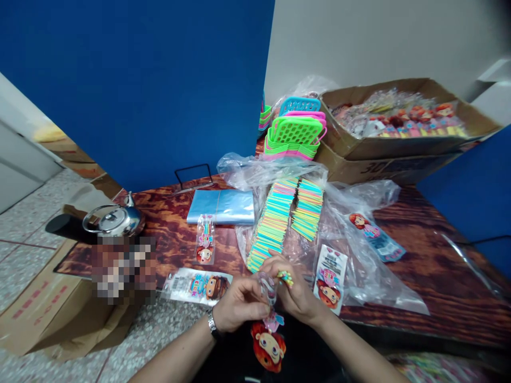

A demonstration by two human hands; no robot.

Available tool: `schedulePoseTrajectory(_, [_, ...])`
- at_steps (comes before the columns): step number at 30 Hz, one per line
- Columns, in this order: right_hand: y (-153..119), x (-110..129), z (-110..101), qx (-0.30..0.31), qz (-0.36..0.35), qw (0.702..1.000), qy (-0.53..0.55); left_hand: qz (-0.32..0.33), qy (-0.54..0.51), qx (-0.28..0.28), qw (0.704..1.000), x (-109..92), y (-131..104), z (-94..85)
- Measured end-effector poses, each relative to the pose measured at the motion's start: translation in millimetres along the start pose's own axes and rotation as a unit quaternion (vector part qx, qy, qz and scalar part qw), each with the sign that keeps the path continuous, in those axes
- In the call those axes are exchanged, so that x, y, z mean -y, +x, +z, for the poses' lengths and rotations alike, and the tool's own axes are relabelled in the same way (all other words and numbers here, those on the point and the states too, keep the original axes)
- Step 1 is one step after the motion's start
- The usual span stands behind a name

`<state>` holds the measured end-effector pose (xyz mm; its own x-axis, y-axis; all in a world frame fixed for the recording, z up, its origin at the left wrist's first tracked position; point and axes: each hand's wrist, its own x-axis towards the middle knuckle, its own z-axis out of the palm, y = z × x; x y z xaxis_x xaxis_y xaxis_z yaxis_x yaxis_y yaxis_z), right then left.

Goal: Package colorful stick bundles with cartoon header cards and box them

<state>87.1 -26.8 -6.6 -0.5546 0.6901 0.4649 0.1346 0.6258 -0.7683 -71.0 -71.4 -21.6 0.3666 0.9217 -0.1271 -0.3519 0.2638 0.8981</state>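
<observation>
My left hand (243, 307) pinches a clear printed packet with a red-haired doll picture (268, 348) hanging below it. Close beside it, my right hand (297, 295) is closed around a small bundle of thin coloured sticks (285, 277), their ends showing, and its fingers are at the packet's top. Just beyond my hands, long rows of pink, blue, green and yellow sticks (275, 215) lie on clear plastic. A white doll packet (330, 279) lies to the right, a silver one (197, 285) to the left, and a small filled one (205, 239) above that.
Behind stand stacked coloured baskets (297, 130) and an open carton (423, 146) of doll packets. A stack of blue-tinted bags (221, 206) and a metal kettle (114, 219) are on the wooden table (163, 207). Another doll packet (377, 236) lies at right. A cardboard box (43, 303) is lower left.
</observation>
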Motion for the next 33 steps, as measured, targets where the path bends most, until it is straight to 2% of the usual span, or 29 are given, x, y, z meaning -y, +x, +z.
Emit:
schedulePoseTrajectory(12, [-8, -7, -7, -0.032, 0.018, 0.998, 0.049, -0.002, -0.016, -0.041, 0.999, 12, -12, -17.8])
schedulePoseTrajectory(28, [-17, -7, -15, -0.028, 0.038, 0.997, 0.064, 0.019, 0.071, -0.077, 0.994, -2, -8, -8.1])
schedulePoseTrajectory(30, [-16, -6, -16, -0.045, 0.040, 0.996, 0.068, 0.019, 0.094, -0.077, 0.992, -4, -5, -4.1])
schedulePoseTrajectory(33, [-10, 1, -19, -0.139, 0.083, 0.983, 0.089, 0.020, 0.140, -0.091, 0.986, -2, 0, 3.8])
